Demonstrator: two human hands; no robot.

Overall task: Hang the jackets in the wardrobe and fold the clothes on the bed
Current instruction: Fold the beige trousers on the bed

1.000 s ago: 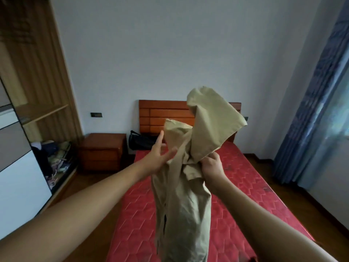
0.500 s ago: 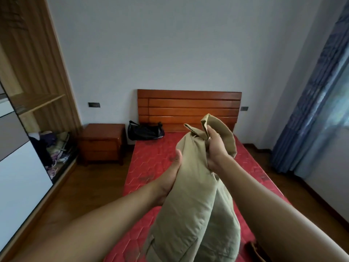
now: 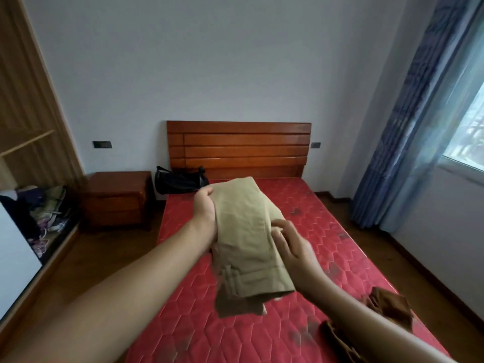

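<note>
Two hands hold one pair of folded khaki trousers (image 3: pixel 243 239) over the middle of the bed (image 3: pixel 327 252), above its red quilted mattress. The trousers are clear of the mattress and cast a dark shadow on it towards the foot of the bed. The bundle runs lengthwise along the bed, with its folded end towards the headboard (image 3: pixel 238 148) and its waistband end, showing belt loops, towards the foot.

The left hand (image 3: pixel 205 210) grips the trousers at their left edge, near the end that faces the head of the bed. Its fingers are curled round the fold and its forearm reaches in across the bed's left side. The right hand (image 3: pixel 293 244) lies on the trousers' right edge, further towards the foot of the bed than the left. Its fingers (image 3: pixel 281 229) are spread and laid on top of the cloth, not curled round it. The hand is blurred, so whether its thumb goes beneath cannot be told. The trousers lie between the two hands and touch both.

A brown garment (image 3: pixel 387 310) lies crumpled on the bed at its right foot corner, just beyond the right forearm. A black bag (image 3: pixel 180 180) sits at the bed's head, against the left end of the headboard. A wooden nightstand (image 3: pixel 117 197) stands left of the bed's head, and further left is the wardrobe (image 3: pixel 28 132), open, with a heap of clothes (image 3: pixel 44 210) in its bottom. A blue curtain (image 3: pixel 403 142) and a window (image 3: pixel 468 132) are on the wall to the right of the bed.
</note>
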